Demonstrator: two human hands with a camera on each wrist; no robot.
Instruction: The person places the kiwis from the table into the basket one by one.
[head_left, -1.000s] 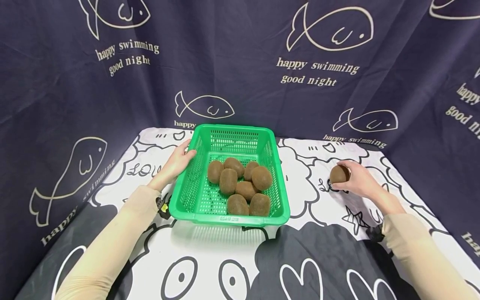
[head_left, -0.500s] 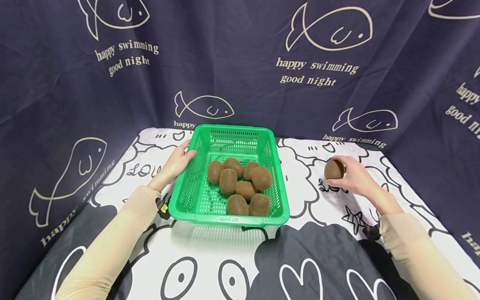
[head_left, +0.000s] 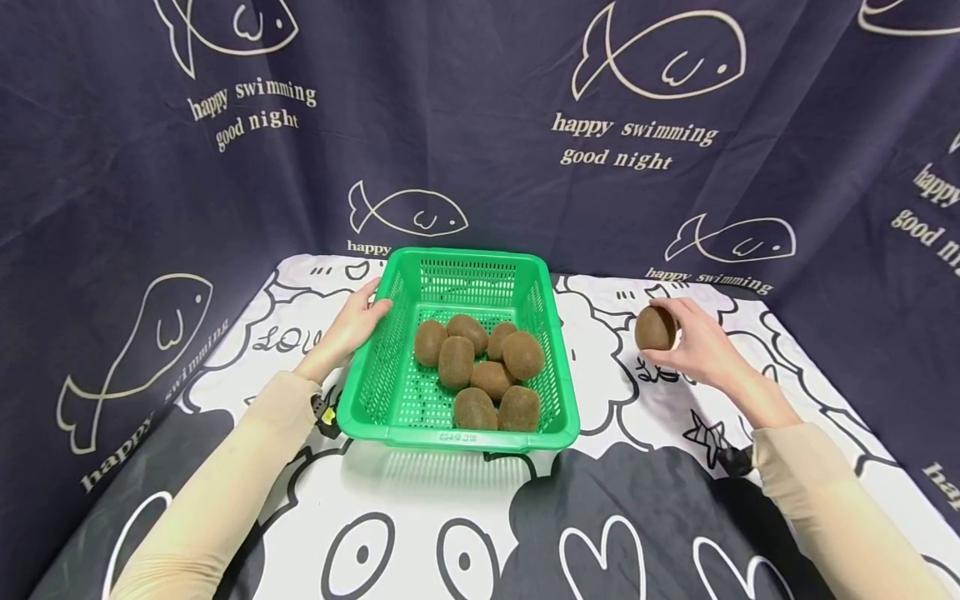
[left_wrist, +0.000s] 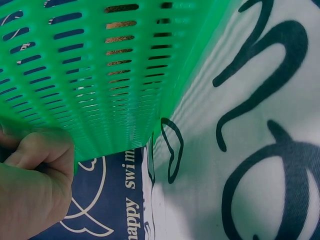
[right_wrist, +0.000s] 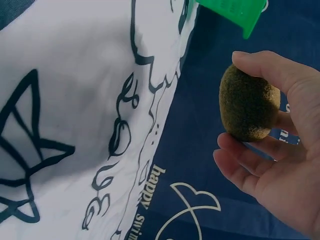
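Observation:
A green plastic basket [head_left: 457, 437] stands on the table with several brown kiwis [head_left: 456, 363] lying on its floor. At its left side, my left hand [head_left: 356, 323] grips the rim; in the left wrist view the curled left hand [left_wrist: 40, 165] is against the slotted wall, its fingertips hidden. Right of the basket, my right hand [head_left: 697, 342] holds one kiwi [head_left: 656, 328] above the table. The right wrist view shows that kiwi [right_wrist: 246, 102] pinched between thumb and fingers, well apart from the basket's corner [right_wrist: 240, 15].
A white cloth [head_left: 600, 400] with black cartoon drawings covers the table, dark grey patches near its front. Navy curtains [head_left: 480, 108] with fish prints hang behind and at both sides. A black wrist device [head_left: 326, 417] sits below the left sleeve.
My right hand has moved left and slightly up, carrying the kiwi closer to the basket. The left hand, the basket and the kiwis in it have stayed put.

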